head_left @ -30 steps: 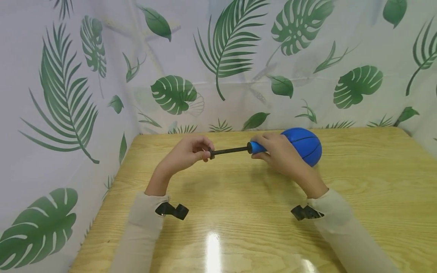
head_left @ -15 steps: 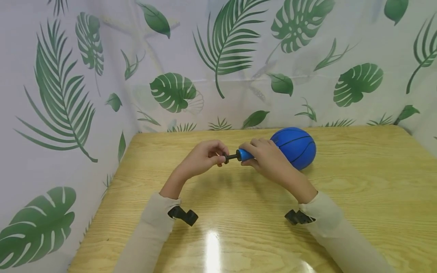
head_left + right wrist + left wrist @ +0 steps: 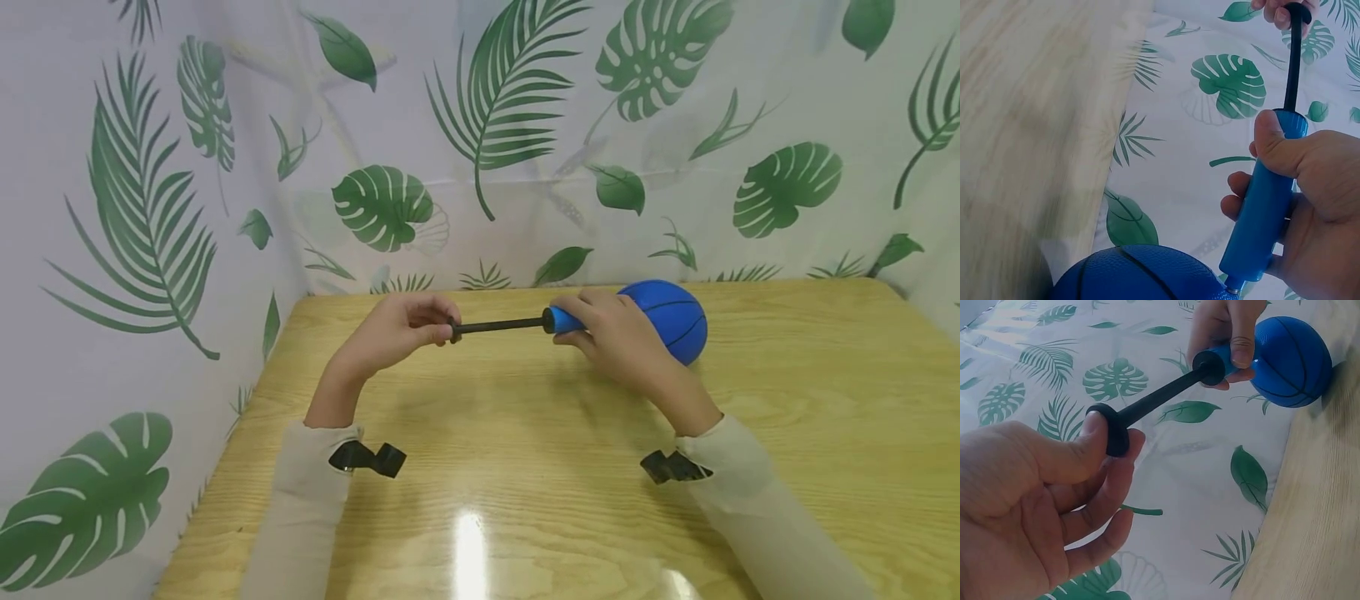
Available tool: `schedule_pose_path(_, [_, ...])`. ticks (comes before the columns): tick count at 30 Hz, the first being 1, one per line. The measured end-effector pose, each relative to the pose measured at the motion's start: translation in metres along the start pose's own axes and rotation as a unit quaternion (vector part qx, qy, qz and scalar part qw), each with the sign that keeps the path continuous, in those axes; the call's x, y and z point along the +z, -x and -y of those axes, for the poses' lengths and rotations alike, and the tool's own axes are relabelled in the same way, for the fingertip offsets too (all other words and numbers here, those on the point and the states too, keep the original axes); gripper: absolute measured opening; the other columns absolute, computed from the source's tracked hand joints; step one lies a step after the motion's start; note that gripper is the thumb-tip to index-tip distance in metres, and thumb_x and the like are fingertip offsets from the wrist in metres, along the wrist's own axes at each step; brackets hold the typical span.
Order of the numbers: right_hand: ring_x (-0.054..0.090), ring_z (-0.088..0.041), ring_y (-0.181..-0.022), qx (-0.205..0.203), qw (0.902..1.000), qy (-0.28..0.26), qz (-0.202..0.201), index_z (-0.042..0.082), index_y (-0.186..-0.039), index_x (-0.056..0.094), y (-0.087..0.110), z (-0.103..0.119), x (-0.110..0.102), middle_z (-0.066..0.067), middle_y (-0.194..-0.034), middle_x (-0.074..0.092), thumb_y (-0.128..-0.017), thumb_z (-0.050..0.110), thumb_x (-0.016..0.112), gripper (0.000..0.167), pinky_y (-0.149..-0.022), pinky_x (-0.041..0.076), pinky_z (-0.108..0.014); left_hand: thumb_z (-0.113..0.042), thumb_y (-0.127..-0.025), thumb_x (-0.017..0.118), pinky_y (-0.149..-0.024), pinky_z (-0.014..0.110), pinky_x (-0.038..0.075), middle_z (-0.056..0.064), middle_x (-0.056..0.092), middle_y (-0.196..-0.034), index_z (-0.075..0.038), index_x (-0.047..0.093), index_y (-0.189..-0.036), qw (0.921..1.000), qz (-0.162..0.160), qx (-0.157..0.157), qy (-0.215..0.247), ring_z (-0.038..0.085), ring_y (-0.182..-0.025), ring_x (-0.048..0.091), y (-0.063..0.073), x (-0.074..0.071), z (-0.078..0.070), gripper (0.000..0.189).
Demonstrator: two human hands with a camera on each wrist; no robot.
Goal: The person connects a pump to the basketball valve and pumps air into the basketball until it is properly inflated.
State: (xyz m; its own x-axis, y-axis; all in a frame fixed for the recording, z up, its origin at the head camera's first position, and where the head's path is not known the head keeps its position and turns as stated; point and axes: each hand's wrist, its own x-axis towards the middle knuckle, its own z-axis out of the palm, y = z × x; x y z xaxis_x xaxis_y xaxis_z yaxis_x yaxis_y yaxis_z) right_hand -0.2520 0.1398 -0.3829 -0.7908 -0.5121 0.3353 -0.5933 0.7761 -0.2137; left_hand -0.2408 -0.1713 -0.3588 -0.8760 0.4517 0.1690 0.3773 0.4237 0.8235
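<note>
Two bare hands work at one blue ball with black seam lines and a pebbled surface (image 3: 675, 317), the landmark for every place named below. Left of the ball, and joined to it, lies a hand pump: a smooth blue cylindrical barrel (image 3: 1260, 209) with a black end cap (image 3: 549, 322), a straight thin black rod (image 3: 498, 326) and a round flat black disc handle (image 3: 1112, 430). At the barrel's end nearest the ball, a short shiny metal fitting (image 3: 1233, 289) meets the ball's surface.

The right hand (image 3: 618, 340), just left of the ball and partly in front of it, is wrapped round the barrel, its thumb lying along the side near the cap. The left hand (image 3: 392, 335), well left of the ball, pinches the disc handle between thumb and fingertips, the other fingers loosely bent. Between the hands, a long stretch of the rod shows, in line with the barrel.

Below the ball spreads a glossy yellowish wood-grain table (image 3: 540, 467); whether the ball touches it cannot be told. Behind the ball hangs a white cloth printed with green leaves (image 3: 495, 246). Nearer than the ball, both forearms wear cream long sleeves (image 3: 757, 492), each with a black wrist device (image 3: 367, 458).
</note>
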Motion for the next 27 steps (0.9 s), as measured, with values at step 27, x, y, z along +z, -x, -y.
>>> schedule_pose_path(27, [0.062,-0.029,-0.092,-0.059,0.9981,0.003,-0.016,0.010,-0.119,0.065,0.000,0.025,0.023,-0.008,-0.097,0.066,-0.091,0.024,0.076,0.033,-0.088,0.051,-0.051,-0.001,-0.099,0.064,-0.073,0.029,0.057,0.014,0.070,-0.098,-0.001,0.068,-0.107,0.9997,0.013,0.020,0.001,0.019,-0.079,0.068,-0.019,0.052,0.005,0.010])
